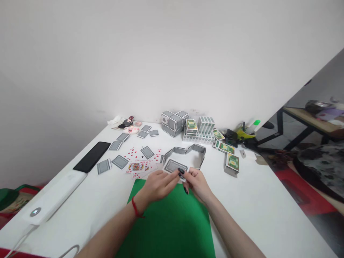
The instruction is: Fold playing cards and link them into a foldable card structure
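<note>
A grey-backed playing card (175, 165) is between my two hands, above the far edge of a green mat (172, 222). My left hand (158, 184) has its fingers on the card's near edge, a red string round the wrist. My right hand (197, 182), with dark nails, pinches the card's right corner. Just behind stands a low upright wall of folded cards (197, 152), open in the middle. Loose cards (136, 167) lie to the left, some face up with red pips. Farther back, by the wall, sits a box-like structure of joined cards (174, 123).
Several card boxes (199, 136) are stacked at the back, with another card box (232, 164) at the right. A black phone (91, 156) and a white cabled device (59, 197) lie at the left. Beyond the table's right edge, part of another person (322, 168) shows.
</note>
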Demonstrator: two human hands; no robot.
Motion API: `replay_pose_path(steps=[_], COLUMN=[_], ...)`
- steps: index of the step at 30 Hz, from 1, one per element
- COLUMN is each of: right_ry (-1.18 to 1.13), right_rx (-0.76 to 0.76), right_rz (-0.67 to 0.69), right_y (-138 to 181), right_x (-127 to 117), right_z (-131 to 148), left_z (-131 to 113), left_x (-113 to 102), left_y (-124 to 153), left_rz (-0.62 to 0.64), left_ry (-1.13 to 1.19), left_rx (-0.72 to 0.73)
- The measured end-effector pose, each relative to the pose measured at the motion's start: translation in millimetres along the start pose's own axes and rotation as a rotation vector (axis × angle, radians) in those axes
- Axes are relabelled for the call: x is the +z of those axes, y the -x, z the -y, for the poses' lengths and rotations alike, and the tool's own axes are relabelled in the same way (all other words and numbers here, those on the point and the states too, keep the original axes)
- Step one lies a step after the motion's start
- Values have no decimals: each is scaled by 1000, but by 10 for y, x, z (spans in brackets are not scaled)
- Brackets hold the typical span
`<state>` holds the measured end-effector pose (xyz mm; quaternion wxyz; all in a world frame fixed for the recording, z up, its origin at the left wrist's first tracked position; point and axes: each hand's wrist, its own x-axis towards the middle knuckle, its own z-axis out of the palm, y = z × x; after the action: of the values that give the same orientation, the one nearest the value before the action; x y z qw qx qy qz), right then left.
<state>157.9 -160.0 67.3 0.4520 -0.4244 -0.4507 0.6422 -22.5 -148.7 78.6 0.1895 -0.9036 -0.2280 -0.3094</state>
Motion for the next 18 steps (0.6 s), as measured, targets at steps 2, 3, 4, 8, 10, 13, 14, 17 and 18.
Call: replay_pose_path(steps=[2,3,4,8,10,13,14,17,18], right_ry=[109,174,243,515,590,630,640,686,699], right_rx=[-22,-32,-44,-156,-178,-148,-145,-187,-202], right_rz=[-82,-133,-188,-342,-325,-261,-251,-257,-258], right_y=[3,10,21,78,94,90,84,65,62], right_x=[-59,-99,-140,-249,-239,-182,-165,-140,-141], right_z=[-33,-56,-81,-177,-217,-265,-277,-300,-304], left_z=[-16,23,87,440,576,675,690,717,725], left_x=[36,50,59,81,106,161,179,212,215], left_y=[32,59,88,156,128,14,-31,-145,-169], left_rz=[43,82,133,410,474,505,518,593,618], left_ry=[104,168,228,354,373,383,389,422,429], left_rx=[-4,-49,-132,-420,-457,-430,-409,-362,-363])
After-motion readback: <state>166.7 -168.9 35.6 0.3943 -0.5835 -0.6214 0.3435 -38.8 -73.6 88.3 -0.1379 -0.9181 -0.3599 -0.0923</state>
